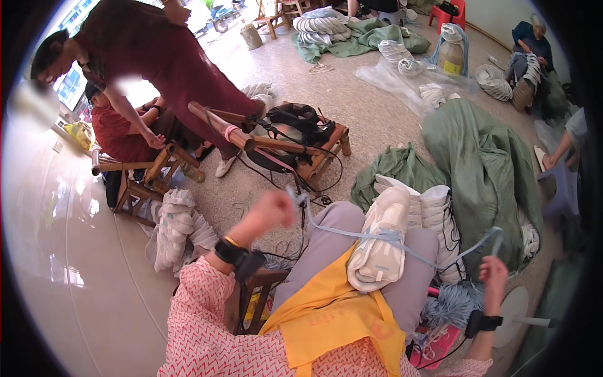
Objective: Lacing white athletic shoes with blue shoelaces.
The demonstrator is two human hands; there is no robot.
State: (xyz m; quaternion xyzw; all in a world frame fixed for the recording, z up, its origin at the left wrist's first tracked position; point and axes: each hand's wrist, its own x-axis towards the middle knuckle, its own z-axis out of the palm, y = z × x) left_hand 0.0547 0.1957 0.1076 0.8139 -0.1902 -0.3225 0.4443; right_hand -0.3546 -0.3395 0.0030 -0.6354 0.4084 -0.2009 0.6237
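Observation:
On my lap lies a beige-white shoe upper [381, 242], its toe toward me, with a light blue shoelace [336, 230] threaded across its middle. The lace stretches out to both sides. My left hand [274, 210], raised over my left knee and slightly blurred, is closed around one end of it. Out beyond my right thigh, my right hand [494, 271] pinches the other end, which loops up above the fingers. A yellow apron [339, 314] covers my lap under the shoe upper.
Beside my right leg sit a bundle of blue laces [449, 306] and a pink tray [445, 344]. Stacked shoe uppers [434, 217] and green sacks [483, 169] stand past my knees. Ahead is a wooden chair [323, 154] holding a black bag; a person [163, 69] bends at left.

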